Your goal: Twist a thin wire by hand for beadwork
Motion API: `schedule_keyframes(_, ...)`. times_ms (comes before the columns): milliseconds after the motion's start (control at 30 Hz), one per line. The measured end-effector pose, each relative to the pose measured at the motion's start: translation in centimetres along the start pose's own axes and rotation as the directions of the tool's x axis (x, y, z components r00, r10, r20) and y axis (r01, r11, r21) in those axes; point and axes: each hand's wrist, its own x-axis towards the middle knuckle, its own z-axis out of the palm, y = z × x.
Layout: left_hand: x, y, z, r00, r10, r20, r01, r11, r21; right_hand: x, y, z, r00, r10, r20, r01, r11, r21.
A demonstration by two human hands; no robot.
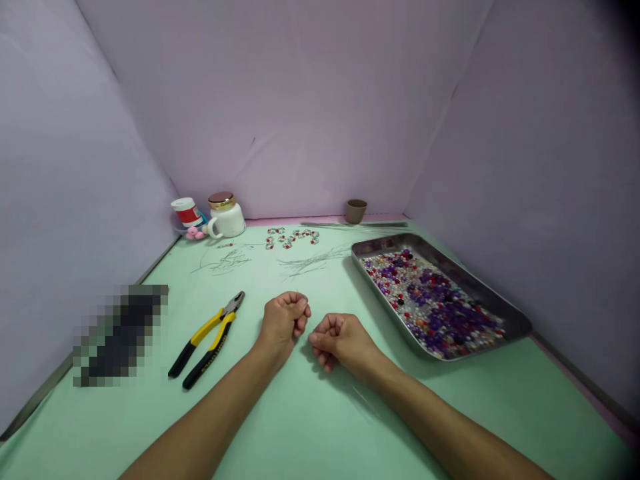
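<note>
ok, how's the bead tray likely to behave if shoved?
Probably won't tip: the tray looks wide and low-sided. The beads look loose and mostly rounded, so they'd likely roll or shift. Shiny metal sides suggest it may be slippery to grip.

A green tabletop (300,433) bears pliers (219,339), a metal tray (465,279), wires (315,259), beaded pieces (287,245), a mug (230,221) and a brown cup (356,212).

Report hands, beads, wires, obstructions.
Left hand and right hand curled shut, anything in grip too fine to tell. Beads in tray at right; wires ahead. Pliers left, apart from both hands.
</note>
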Motion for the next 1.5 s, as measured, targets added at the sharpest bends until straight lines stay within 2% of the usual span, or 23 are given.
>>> schedule_keyframes(500,0.2,0.3,-0.2,0.999,0.019,-0.032,-0.020,0.999,-0.029,-0.4,-0.5,-0.4,0.992,0.031,0.126,-0.024,0.998,-0.055)
schedule_keyframes(867,0.7,1.2,-0.7,0.980,0.078,-0.184,-0.083,0.996,-0.023,-0.2,-0.1,-1.0,0.974,0.044,0.223,-0.028,0.997,-0.073)
schedule_keyframes(967,1.0,1.7,-1.0,0.987,0.060,-0.148,-0.062,0.998,-0.012,-0.3,-0.2,-1.0,0.959,0.028,0.282,-0.011,0.998,-0.062)
schedule_keyframes(1067,0.9,2.0,-1.0,0.998,0.011,-0.059,-0.011,1.000,0.011,-0.4,-0.4,-1.1,0.942,-0.031,0.335,0.020,0.999,0.038)
schedule_keyframes(1267,-0.2,0.8,0.1,0.999,-0.038,0.030,0.037,0.999,0.040,-0.2,-0.5,-1.4,0.957,-0.089,0.275,0.004,0.956,0.292)
schedule_keyframes(1500,-0.6,0.0,0.6,1.000,-0.026,-0.004,0.026,0.999,0.037,0.1,-0.2,-1.0,0.993,-0.079,0.086,0.052,0.958,0.281)
